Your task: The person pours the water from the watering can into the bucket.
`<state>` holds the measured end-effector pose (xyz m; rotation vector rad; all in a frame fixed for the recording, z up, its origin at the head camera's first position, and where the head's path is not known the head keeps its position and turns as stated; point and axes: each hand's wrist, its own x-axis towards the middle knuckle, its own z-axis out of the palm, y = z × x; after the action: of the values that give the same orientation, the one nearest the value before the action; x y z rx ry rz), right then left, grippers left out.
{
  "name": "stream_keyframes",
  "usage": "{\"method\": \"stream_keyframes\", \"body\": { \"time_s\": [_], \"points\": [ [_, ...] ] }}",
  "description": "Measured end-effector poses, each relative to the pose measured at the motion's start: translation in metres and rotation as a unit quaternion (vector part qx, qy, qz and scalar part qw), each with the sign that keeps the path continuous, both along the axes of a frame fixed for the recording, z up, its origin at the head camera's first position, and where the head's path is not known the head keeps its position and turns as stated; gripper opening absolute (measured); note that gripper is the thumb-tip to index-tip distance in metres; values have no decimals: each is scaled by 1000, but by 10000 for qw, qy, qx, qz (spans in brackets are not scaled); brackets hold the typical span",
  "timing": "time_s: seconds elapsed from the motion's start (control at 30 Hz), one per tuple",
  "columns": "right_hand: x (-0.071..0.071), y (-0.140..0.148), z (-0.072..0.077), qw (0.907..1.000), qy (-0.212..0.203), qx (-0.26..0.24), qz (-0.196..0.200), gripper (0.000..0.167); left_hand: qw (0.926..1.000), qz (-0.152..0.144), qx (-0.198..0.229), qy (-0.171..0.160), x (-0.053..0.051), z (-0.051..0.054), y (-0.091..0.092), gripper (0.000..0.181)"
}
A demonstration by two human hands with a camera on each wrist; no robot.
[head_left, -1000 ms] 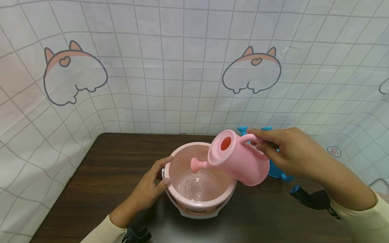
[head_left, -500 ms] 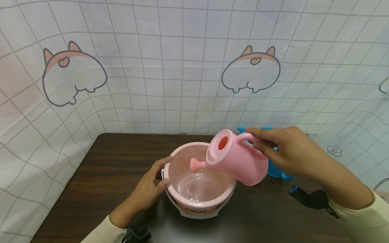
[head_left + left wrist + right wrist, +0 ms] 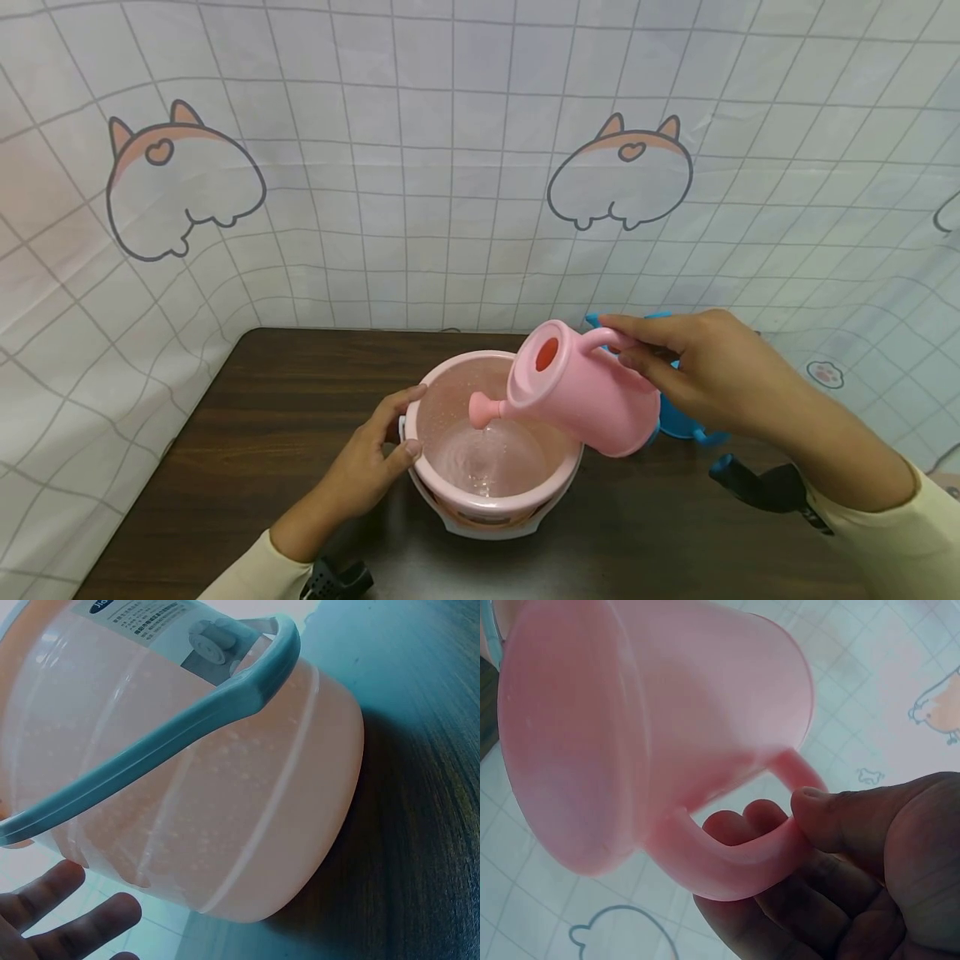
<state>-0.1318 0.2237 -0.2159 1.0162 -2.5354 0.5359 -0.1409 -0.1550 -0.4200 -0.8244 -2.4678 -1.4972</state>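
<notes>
In the head view my right hand (image 3: 697, 367) grips the handle of a pink watering can (image 3: 585, 396), thumb and fingers round it. The can is tipped left, its rose (image 3: 483, 410) over the inside of a pale pink bucket (image 3: 491, 505). Water (image 3: 480, 454) runs down from the rose into the bucket. My left hand (image 3: 360, 467) rests at the bucket's left rim, thumb and a finger touching it and spread apart. In the left wrist view, other fingers (image 3: 97, 926) reach out loosely beside the bucket wall (image 3: 225, 795). The right wrist view shows the can's handle (image 3: 727, 859) in my fingers.
Behind the can and my right hand stands a blue object (image 3: 678, 421), partly hidden. A grey carrying handle (image 3: 180, 727) hangs down the bucket's side. The dark wooden table (image 3: 247, 417) meets a white curtain (image 3: 420, 167) with a grid pattern at the back.
The watering can and my right hand have shifted slightly left. Water keeps falling into the bucket, its surface rippling differently. My left hand has stayed at the rim.
</notes>
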Motion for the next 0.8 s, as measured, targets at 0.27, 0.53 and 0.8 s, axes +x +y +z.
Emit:
{"method": "stream_keyframes", "body": {
  "time_s": [0.27, 0.53, 0.8],
  "points": [
    [-2, -1, 0, 9999, 72, -12, 115, 40, 10000, -19, -16, 38, 0, 0, -1, 58],
    [-4, -1, 2, 9996, 155, 126, 190, 40, 10000, -68, 35, 19, 0, 0, -1, 59],
    [-4, -4, 9, 9994, -78, 304, 130, 40, 10000, -89, 29, 24, -1, -1, -1, 59]
  ]
}}
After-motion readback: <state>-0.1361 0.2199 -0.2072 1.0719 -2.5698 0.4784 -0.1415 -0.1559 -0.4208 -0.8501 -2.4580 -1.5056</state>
